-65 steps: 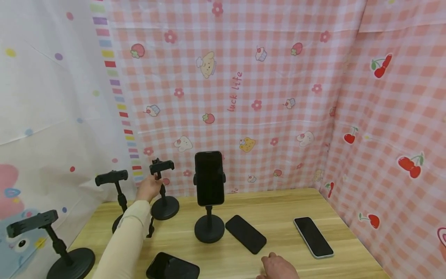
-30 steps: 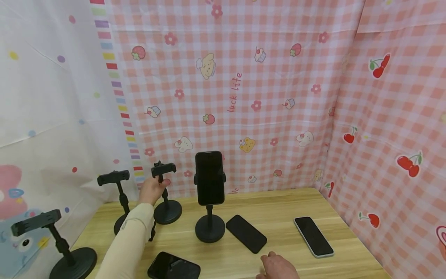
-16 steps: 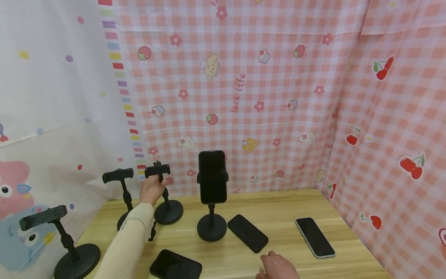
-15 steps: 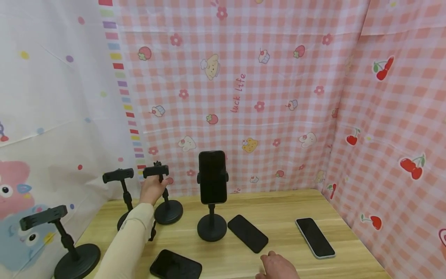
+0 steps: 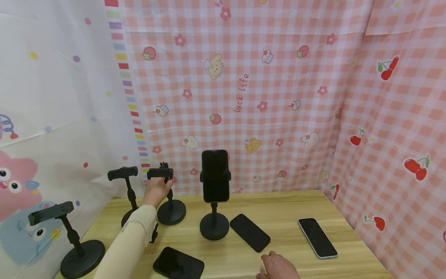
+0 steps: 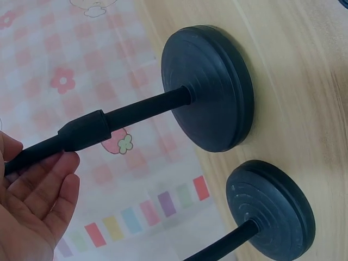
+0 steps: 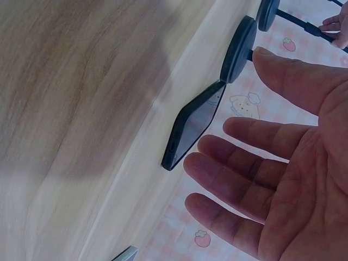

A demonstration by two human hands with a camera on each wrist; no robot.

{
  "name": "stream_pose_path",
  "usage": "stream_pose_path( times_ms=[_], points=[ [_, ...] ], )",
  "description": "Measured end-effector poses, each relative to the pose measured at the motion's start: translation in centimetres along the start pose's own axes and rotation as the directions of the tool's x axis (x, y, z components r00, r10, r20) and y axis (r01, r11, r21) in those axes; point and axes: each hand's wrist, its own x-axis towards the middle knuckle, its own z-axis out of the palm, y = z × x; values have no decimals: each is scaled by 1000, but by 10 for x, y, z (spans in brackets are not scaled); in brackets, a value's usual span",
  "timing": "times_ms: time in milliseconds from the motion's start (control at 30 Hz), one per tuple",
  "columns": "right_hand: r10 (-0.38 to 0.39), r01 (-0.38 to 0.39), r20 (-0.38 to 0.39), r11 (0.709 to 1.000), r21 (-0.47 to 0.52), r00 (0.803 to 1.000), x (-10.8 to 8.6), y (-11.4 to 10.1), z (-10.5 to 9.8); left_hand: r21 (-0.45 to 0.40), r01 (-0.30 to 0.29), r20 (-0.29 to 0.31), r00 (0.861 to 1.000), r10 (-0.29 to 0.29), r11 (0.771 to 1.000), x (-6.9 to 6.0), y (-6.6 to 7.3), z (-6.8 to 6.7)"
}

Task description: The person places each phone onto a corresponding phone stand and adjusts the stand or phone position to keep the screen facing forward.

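My left hand [image 5: 157, 190] grips the pole of a black phone stand [image 5: 171, 212] at the back left, just below its clamp. In the left wrist view, the fingers and thumb of the left hand [image 6: 41, 196] close round the upper pole, and the round base [image 6: 209, 89] seems to rest on the table. My right hand [image 5: 278, 266] hovers by the near edge, fingers loosely bent and nothing in them. The right wrist view shows the right hand [image 7: 293, 168] palm-on, nearest a black phone [image 7: 196, 128] lying on the table.
Beside the held stand, another stand [image 5: 214, 226] carries an upright phone [image 5: 215, 176]. Two stands with vacant clamps, one farther back [image 5: 122, 173] and one nearer [image 5: 81, 257], stand at left. Flat phones lie in front [image 5: 178, 263], centre [image 5: 249, 232] and right [image 5: 318, 238]. Patterned cloth walls the back and sides.
The held stand's base has come slightly nearer, and its clamp has turned and shifted left over the base. The head view has swung a little left. My right hand stays put.
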Motion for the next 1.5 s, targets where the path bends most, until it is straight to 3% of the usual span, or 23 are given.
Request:
stream_pose_path(
  times_ms=[233,533,733,1033,1300,1500],
  points=[
    [10,-10,5,1000,13,1000,0,-2,0,-24,-51,-13,999,51,998,-9,9,-4],
    [15,-15,10,1000,17,1000,1,-3,2,-23,-23,-9,1000,23,999,-23,18,-5],
    [12,-12,14,1000,23,1000,2,-2,3,-38,-47,-26,999,46,998,-29,24,-1],
    [-13,13,4,1000,14,1000,3,-2,3,-28,-36,15,999,36,999,-37,33,0],
    [-3,3,12,1000,4,1000,5,-4,4,-14,-128,-35,991,128,992,-46,37,-2],
    [-12,12,2,1000,-16,1000,5,-7,3,-31,-142,-33,990,141,989,-50,40,-1]
  ],
)
